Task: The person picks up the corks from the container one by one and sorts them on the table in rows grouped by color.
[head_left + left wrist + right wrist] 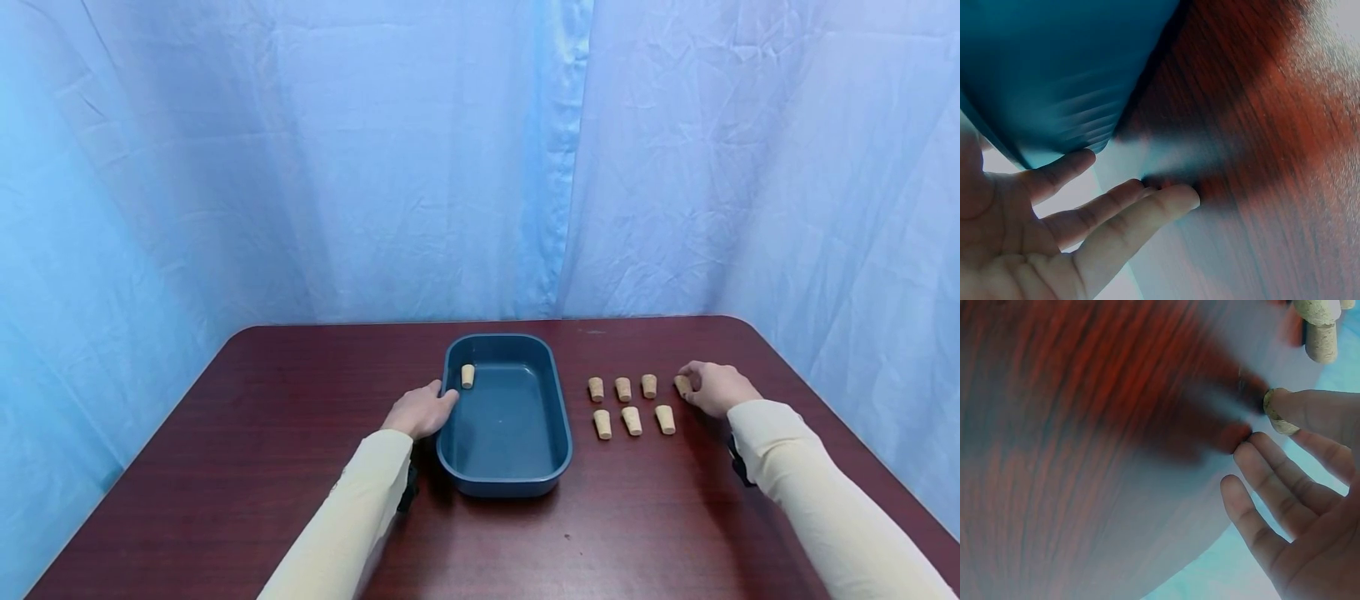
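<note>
A deep blue rectangular tray (pixel 502 429) with rounded corners stands mid-table. My left hand (pixel 422 410) holds its left rim, thumb over the edge and fingers along the outer wall; in the left wrist view a fingertip touches the tray wall (pixel 1054 81) while other fingers stretch out below. One tapered cork stopper (pixel 468 377) lies inside at the back left. To the right, my right hand (pixel 716 388) pinches another cork stopper (pixel 682 385) between thumb and index finger, at or just above the table; its other fingers extend loosely. My fingers partly hide that cork.
Several more cork stoppers lie in two rows between tray and right hand, including a back-row cork (pixel 623 389) and a front-row cork (pixel 632 421). The dark red wooden table (pixel 300 400) has rounded far corners. Light blue curtains (pixel 420 167) hang behind and beside it.
</note>
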`<state>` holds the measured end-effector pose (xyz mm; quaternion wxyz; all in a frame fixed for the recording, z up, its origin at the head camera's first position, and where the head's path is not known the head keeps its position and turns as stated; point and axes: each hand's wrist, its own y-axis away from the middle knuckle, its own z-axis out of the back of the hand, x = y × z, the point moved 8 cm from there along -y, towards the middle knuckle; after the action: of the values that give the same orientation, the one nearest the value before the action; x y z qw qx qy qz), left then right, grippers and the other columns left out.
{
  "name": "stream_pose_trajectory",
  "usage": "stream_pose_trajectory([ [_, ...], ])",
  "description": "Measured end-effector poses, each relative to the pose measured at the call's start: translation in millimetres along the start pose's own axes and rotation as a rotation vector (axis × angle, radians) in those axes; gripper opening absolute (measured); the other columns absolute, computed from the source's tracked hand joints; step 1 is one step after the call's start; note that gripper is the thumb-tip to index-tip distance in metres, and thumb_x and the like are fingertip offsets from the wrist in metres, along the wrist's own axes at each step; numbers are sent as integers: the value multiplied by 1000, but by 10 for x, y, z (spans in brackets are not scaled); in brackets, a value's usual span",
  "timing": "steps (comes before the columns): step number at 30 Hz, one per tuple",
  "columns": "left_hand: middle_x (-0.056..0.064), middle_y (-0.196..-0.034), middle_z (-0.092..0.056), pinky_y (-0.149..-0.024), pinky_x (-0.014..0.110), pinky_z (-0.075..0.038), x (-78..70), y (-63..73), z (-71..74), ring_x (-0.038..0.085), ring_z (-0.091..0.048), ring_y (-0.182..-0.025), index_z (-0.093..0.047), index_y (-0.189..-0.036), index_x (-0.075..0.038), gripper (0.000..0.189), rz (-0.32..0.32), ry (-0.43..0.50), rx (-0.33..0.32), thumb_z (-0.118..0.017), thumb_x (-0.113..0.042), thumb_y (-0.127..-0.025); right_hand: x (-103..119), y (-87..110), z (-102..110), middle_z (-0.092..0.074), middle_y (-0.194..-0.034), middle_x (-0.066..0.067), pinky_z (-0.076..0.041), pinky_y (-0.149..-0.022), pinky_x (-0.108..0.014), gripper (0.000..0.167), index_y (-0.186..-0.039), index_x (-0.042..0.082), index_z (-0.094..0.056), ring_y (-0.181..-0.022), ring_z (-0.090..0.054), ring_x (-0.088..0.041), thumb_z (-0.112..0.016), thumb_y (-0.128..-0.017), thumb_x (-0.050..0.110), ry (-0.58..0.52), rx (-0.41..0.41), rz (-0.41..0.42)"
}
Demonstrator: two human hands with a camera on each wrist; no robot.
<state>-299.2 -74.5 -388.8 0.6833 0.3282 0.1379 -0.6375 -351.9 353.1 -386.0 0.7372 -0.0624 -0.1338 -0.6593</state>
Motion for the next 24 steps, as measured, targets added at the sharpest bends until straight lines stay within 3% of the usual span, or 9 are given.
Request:
stream_pose_trajectory([
  [14,24,-157,-38,-112,56,-37,-5,7,0,42,-44,-137,-31,-158,1,62,-11,-5,-2,-39,-32,-107,14,31,-5,-59,-114,-37,-50,-83,-61,43,-130,-11,-54,-104,-58,-52,-65,-92,3,8,-28,-6],
  [22,24,-157,-39,-112,56,-38,-3,4,-4,42,-45,-137,-32,-158,1,61,-11,-6,-5,-39,-32,-107,43,112,132,-46,-134,-44,-49,-80,-65,55,-141,-8,-44,-109,-53,-58,-62,-94,14,-37,-62,-153],
  [24,24,-157,-40,-111,56,-38,-1,2,-7,41,-46,-135,-32,-158,1,61,-12,-5,-6,-39,-32,-107,117,126,196,-46,-136,-43,-48,-81,-66,57,-143,-7,-43,-112,-51,-59,-62,-95,18,-52,-89,-146],
])
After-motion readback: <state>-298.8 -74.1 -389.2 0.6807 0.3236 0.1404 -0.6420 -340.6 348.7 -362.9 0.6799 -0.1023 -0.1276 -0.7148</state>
